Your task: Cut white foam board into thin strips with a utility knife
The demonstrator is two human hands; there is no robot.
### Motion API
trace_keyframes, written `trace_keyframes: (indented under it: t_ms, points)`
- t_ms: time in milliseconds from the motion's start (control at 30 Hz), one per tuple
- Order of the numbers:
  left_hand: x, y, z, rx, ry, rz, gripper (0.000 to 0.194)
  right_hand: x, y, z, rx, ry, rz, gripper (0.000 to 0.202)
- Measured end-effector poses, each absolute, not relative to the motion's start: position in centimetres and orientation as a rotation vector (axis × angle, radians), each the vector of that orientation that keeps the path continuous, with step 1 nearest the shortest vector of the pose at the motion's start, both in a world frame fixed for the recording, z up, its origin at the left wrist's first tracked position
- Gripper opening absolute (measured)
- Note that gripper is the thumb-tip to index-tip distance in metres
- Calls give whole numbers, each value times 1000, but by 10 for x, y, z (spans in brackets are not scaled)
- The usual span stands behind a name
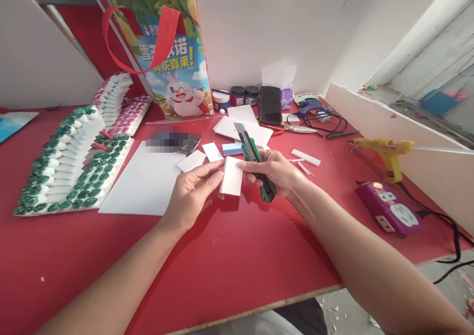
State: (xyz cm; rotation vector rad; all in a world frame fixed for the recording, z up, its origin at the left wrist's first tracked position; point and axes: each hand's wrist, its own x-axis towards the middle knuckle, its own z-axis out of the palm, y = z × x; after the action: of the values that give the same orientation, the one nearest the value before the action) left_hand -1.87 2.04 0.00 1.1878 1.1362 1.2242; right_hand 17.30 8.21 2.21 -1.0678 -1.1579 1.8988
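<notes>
Between my two hands is a small white foam board piece [231, 178], held above the red table [222, 256]. My left hand [194, 189] pinches its left edge between thumb and fingers. My right hand [276, 169] is closed around a green utility knife [255, 162], its blade out and pointing up and away. The right thumb also touches the upper right corner of the white piece. Just beyond my hands lie smaller white pieces [192, 161] and a blue-and-white block [232, 149].
A large white sheet [137, 187] lies left, beside foam models with green and pink dabs [74, 167]. Behind stand a printed bag [174, 58], paint jars [237, 96] and a phone [270, 104]. On the right are a yellow glue gun [388, 152], a purple power strip [388, 209] and cables.
</notes>
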Motion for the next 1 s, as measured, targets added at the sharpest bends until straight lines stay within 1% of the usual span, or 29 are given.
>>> trace_keyframes:
  t_ms: [67, 233, 467, 633, 700, 767, 833, 867, 933, 1000]
  points:
    - [-18, 21, 0, 1086, 1083, 1201, 42, 175, 84, 24, -1076, -1078, 1979, 36]
    - [-14, 21, 3, 936, 923, 1170, 39, 177, 86, 25, -1040, -988, 2092, 33]
    - [-13, 20, 0, 863, 811, 1033, 40, 179, 88, 18, -1065, -1101, 2065, 29]
    - [-18, 22, -2, 951, 822, 948, 41, 180, 88, 20, -1139, -1177, 2029, 33]
    - [-22, 24, -3, 1076, 882, 960, 39, 180, 87, 23, -1173, -1232, 1998, 35]
    - [-25, 25, -2, 1289, 1007, 1068, 34, 180, 86, 25, -1223, -1296, 1949, 36]
    - [-28, 23, 1, 1599, 1133, 1183, 26, 180, 85, 26, -1278, -1359, 1892, 37]
    - [-28, 22, 3, 1784, 1167, 1183, 24, 180, 84, 26, -1302, -1387, 1870, 36]
    - [-27, 18, 6, 2159, 1193, 1035, 19, 179, 83, 27, -1323, -1433, 1832, 33]
    - [-24, 15, 8, 2396, 1181, 853, 14, 178, 81, 28, -1340, -1469, 1801, 29]
